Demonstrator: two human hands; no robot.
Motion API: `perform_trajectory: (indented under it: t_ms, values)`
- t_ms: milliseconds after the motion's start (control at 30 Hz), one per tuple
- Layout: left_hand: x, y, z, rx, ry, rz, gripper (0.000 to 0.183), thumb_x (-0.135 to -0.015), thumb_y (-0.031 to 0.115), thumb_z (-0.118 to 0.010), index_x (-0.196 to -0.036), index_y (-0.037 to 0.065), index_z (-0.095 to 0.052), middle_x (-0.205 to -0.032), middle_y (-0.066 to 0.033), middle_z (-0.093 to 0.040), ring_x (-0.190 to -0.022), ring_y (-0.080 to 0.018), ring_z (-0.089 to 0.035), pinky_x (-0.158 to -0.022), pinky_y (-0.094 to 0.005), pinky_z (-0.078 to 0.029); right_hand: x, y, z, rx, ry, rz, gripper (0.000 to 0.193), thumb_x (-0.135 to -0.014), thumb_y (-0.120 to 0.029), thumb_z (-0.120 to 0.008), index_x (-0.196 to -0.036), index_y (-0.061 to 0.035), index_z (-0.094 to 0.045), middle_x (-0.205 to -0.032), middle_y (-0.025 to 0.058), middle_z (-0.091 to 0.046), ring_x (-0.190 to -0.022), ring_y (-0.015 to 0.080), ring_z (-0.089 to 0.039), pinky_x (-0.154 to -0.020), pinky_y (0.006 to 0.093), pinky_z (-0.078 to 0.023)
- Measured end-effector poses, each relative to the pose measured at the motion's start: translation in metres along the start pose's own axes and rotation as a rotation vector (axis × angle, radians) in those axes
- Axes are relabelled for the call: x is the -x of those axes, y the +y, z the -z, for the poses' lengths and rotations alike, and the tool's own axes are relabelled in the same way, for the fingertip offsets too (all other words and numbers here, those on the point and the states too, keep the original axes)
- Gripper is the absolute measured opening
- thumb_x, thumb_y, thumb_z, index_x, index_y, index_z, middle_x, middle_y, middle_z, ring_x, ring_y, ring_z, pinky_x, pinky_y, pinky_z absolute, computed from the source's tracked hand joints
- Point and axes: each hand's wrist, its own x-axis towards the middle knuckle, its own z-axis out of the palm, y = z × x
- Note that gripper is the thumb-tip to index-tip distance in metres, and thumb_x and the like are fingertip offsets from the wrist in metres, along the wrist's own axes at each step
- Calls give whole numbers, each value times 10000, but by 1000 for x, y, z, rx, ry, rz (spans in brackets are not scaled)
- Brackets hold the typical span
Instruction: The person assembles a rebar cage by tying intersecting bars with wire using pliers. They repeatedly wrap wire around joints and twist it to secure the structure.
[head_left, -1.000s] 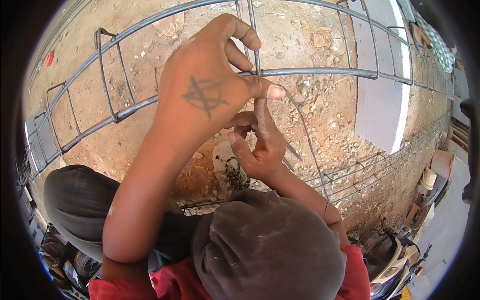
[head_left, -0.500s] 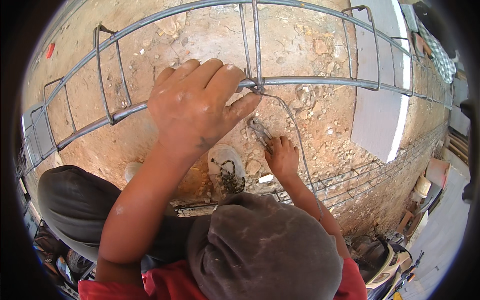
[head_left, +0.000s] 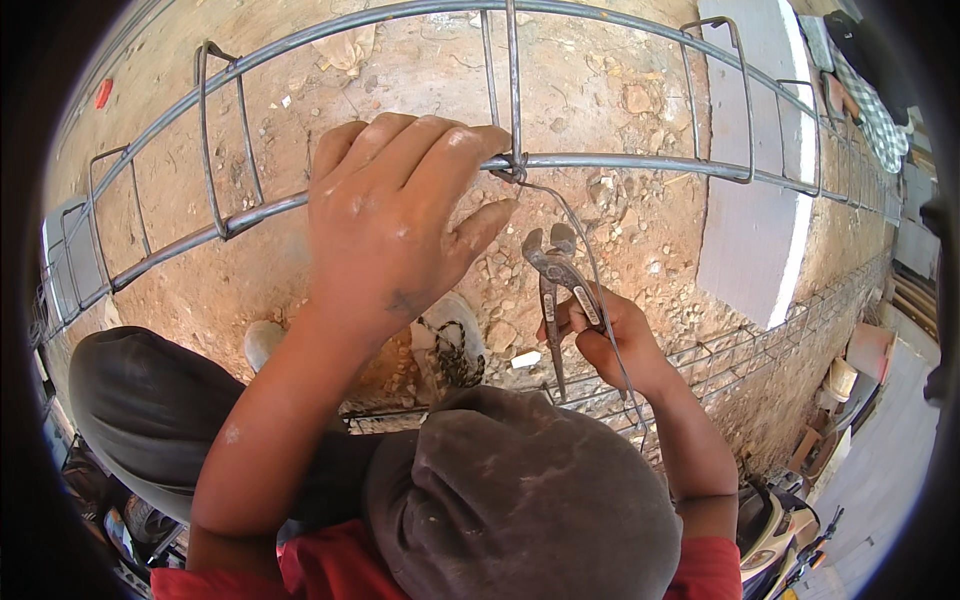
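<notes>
My left hand (head_left: 395, 205) is closed over the near long bar (head_left: 620, 162) of a steel rebar cage, fingers wrapped over it. Beside its fingertips, a thin tie wire (head_left: 562, 203) is looped round the joint where an upright stirrup (head_left: 515, 80) meets that bar. The wire's long tail curves down past my right hand. Held in my right hand (head_left: 622, 345) is a pair of end-cutting pincers (head_left: 560, 265), raised above the ground with jaws up. Their handles are spread, and the jaws stand apart a little below the joint, touching nothing I can see.
Rubble and loose stones (head_left: 625, 225) cover the dirt below. A grey board (head_left: 745, 200) with a white edge lies at right. More rebar caging (head_left: 720, 360) runs low behind my right arm. Part of a motorbike (head_left: 775, 530) shows at lower right, and my shoe (head_left: 455, 335) is beneath.
My right hand has picked the pincers up off the ground and brought them up and to the right, their handles now spread. My left hand stays on the bar, its thumb slightly lower.
</notes>
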Motion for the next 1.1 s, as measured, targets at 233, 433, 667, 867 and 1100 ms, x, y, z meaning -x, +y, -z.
perform_trajectory:
  t_ms: [233, 433, 667, 867, 1100]
  values:
    - [32, 37, -5, 669, -105, 331, 261, -659, 47, -710, -898, 96, -619, -872, -55, -639, -825, -201, -599, -754, -363, -469, 50, -106, 24, 356, 249, 355, 201, -898, 85, -415, -1002, -9, -559, -990, 128, -662, -864, 165, -634, -723, 288, -513]
    - [22, 20, -36, 1050, -966, 408, 201, -670, 182, -657, -840, 99, -725, -842, -101, -719, -796, -285, -687, -738, -356, -541, 68, -197, -25, 588, -52, 539, 152, -835, 71, -540, -955, -14, -573, -1052, 231, -635, -925, 285, -669, -734, 312, -564]
    - [47, 7, -77, 1521, -705, 480, 268, -654, 114, -725, -908, 28, -719, -854, -102, -722, -814, -194, -682, -771, -309, -528, 26, -279, -116, 715, -51, 206, 380, -687, 233, -320, -887, 43, -582, -957, 136, -613, -957, 216, -660, -841, 321, -570]
    - [53, 12, -98, 1942, -878, 488, 276, -649, -7, -713, -923, 25, -704, -867, -38, -696, -833, -149, -642, -752, -297, -515, 23, -286, -142, 648, -25, -38, 211, -784, 121, -444, -924, 6, -552, -910, 102, -604, -876, 197, -620, -816, 333, -514]
    - [61, 1, -62, 2294, -1047, 603, 765, -658, -62, -731, -1376, 37, -484, -1340, -116, -563, -1294, -269, -468, -961, -372, -458, 38, -192, -108, 870, 375, -385, 93, -878, -26, -552, -967, -10, -573, -894, 143, -627, -843, 307, -626, -744, 418, -481]
